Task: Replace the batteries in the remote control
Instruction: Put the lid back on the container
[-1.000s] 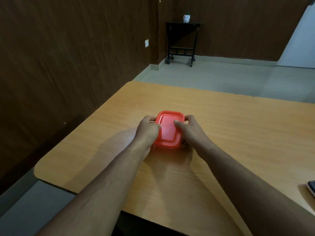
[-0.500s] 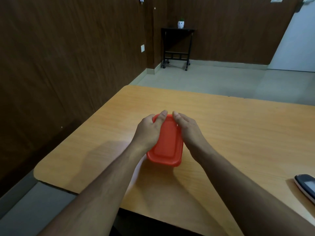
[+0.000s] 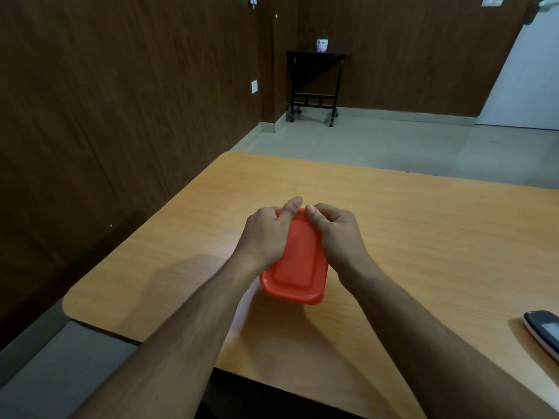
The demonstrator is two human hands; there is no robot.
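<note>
Orange-red plastic, smooth and slightly glossy, forms the rectangular lidded container [image 3: 298, 267] near the middle of the light wood-grain desk [image 3: 423, 237]. Its long axis runs from about 6 o'clock near the person to 12 o'clock away from them, tipped a little toward 1 o'clock at the far end. The lid has rounded corners, a raised rim and a shallow recessed panel.

The left hand [image 3: 266, 237] grips the container's left far side, fingers curled over the edge and the thumb laid along the lid's far corner. The right hand [image 3: 335, 234] grips the right far side, fingers curled down past the rim and the thumb bent on the lid's far end. The two thumbs sit just beside each other at the 12 o'clock end.

The dark oval remote control with a pale rim [image 3: 544, 334] lies flat on the desk at about 4 o'clock, well apart from the container and cut by the frame edge; its long axis slants from 10 to 4 o'clock.

Dark brown wood-panelled walls [image 3: 121, 116] enclose the room, and a black metal side table on castors [image 3: 314, 83] at 12 o'clock carries a small white pot [image 3: 322, 44].
</note>
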